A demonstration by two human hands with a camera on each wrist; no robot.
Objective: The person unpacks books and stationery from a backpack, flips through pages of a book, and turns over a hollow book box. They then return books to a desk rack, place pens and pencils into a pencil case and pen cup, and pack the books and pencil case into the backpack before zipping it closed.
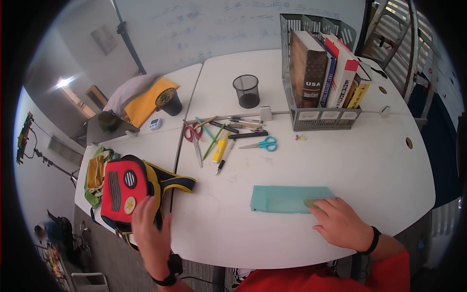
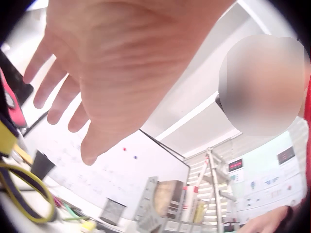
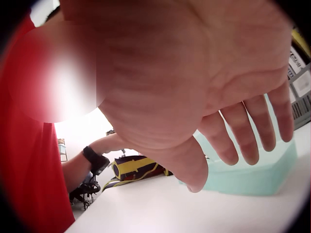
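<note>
A translucent teal pencil case (image 1: 279, 198) lies on the white table in front of the person. My right hand (image 1: 343, 225) is at its right end, with the fingertips over the lid and an olive-green patch showing beside them. In the right wrist view the fingers (image 3: 235, 131) are fairly straight and spread, in front of the teal box (image 3: 248, 177). On the left, my left hand (image 1: 152, 236) is beside a small red backpack (image 1: 116, 177) with navy and yellow trim, overlapping its lower edge in the head view. Its fingers (image 2: 48, 90) are extended and spread, holding nothing.
Scissors (image 1: 266, 144), pens and a yellow highlighter box (image 1: 220, 150) lie scattered mid-table. Behind them stand a black mesh cup (image 1: 246, 92) and a grey file holder (image 1: 321, 121) with books. A potted plant (image 1: 169, 102), timer (image 1: 155, 123) and green bag (image 1: 92, 192) are at left.
</note>
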